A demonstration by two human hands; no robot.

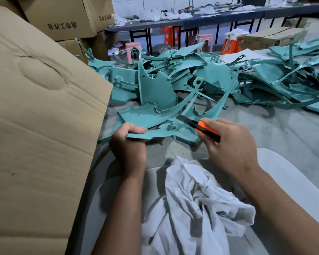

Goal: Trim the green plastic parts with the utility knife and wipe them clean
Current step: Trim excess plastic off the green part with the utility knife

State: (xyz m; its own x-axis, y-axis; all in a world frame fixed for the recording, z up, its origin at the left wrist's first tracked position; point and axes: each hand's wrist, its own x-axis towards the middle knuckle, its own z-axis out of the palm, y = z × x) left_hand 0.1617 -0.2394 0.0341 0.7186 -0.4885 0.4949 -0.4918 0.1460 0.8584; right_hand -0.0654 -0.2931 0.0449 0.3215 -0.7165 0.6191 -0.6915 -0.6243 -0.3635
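Note:
My left hand (128,142) grips the near edge of a flat, curved green plastic part (151,116) that reaches away from me over the floor. My right hand (230,144) holds an orange and black utility knife (203,128), its tip pointing left over the same part. A crumpled white cloth (197,205) lies across my lap, below both hands. Beyond the hands, a large pile of green plastic parts (219,76) covers the concrete floor.
A big cardboard box (35,126) stands close on my left, with more boxes (68,17) stacked behind it. Pink and orange stools (204,40) and long dark tables (219,17) holding white bags line the back. A flat carton (271,38) lies at the far right.

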